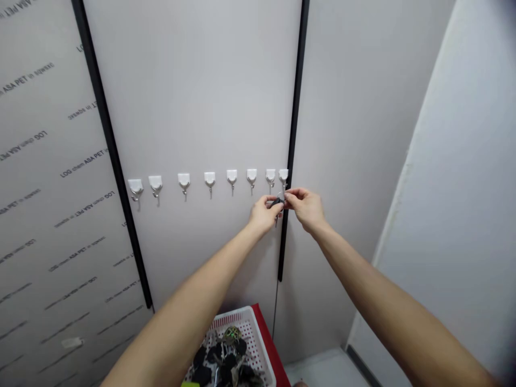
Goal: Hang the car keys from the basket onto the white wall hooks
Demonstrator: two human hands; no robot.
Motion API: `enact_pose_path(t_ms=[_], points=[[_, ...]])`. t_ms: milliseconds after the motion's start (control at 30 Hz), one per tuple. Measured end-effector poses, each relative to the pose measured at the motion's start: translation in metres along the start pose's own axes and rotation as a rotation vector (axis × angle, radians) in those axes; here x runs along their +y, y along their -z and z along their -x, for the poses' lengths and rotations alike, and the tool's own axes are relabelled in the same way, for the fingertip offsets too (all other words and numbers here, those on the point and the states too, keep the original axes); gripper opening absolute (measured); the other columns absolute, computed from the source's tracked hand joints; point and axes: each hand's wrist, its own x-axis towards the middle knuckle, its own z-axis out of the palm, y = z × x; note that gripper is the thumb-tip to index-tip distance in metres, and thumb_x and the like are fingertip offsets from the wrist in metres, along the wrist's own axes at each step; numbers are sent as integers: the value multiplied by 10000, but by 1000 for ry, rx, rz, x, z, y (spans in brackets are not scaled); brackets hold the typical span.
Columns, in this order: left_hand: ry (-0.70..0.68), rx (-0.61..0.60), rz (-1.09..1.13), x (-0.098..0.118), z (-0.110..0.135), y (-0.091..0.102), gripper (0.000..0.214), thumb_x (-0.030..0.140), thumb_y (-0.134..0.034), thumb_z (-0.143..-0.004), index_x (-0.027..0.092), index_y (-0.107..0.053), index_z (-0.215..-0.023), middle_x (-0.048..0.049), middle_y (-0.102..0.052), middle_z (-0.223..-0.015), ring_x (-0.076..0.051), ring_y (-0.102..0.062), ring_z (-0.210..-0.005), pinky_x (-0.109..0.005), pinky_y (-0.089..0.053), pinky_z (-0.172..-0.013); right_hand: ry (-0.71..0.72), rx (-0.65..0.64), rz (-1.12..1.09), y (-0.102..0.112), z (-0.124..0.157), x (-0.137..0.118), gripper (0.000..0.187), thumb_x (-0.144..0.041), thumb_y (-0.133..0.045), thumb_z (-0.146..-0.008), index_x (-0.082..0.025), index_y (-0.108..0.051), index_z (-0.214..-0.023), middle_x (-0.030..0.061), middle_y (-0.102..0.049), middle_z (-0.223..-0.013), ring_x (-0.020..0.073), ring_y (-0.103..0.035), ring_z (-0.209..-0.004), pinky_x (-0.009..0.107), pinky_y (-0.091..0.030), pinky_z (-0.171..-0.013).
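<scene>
Just below the rightmost adhesive hook [284, 175], the left hand [263, 214] and right hand [306, 208] both pinched a black-headed key [276, 202] between their fingertips.

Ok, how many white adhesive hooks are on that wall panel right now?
8 white adhesive hooks, in one row across the wall panel; the rightmost hook sits just above the left hand and right hand. None appear hidden.

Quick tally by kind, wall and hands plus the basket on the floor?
White adhesive wall hooks: 8
Black-headed key, between left hand and right hand: 1
White plastic basket: 1
Total: 10, leaving out the jumbled keys in the basket, too tangled to count
</scene>
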Motion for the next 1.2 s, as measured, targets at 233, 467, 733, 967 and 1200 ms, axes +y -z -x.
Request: enact_pose_path(t_ms=[233,467,733,967,1200], points=[[74,135,15,0,-38,-25,222,191,-483,-631,125,-449,-841,-1,-510,-580,-60,-486,-442,-155,-360,-399,23,165,144,6,-32,3,106,-226,-483,-542,-136,-506,-594,-37,-488,-470,71,-475,-410,229,-418,-470],[199,198,-73,-7,-49,-30,234,217,-466,-646,92,-462,-844,-18,-511,-574,-60,-468,-389,-167,-370,-381,26,184,320,4,-43,18,99,-200,-456,-551,-131,-518,-585,-29,-493,-462,80,-488,-415,230,-413,-500],[232,110,-109,-21,-21,-21,231,216,-496,-619,86,-482,-810,-37,-545,-635,-63,-491,-416,-160,-358,-385,89,237,391,18,-30,28,161,-235,-434,-575,-129,-535,-642,-1,-528,-541,89,-490,-506,234,-393,-545],[405,-121,-263,-102,85,43,220,151,-446,-636,94,-479,-846,-38,-557,-636,-76,-515,-502,-166,-373,-450,27,-172,414,0,92,69,147,-217,-421,-614,-136,-524,-682,10,-539,-614,83,-467,-545,203,-371,-538],[286,-38,-783,-172,164,107,201,153,-434,-624,145,-518,-807,-44,-582,-761,-116,-518,-702,-224,-382,-667,-34,-869,564,-36,217,118,132,-144,-428,-617,-155,-542,-683,20,-562,-678,97,-484,-631,197,-362,-604]])
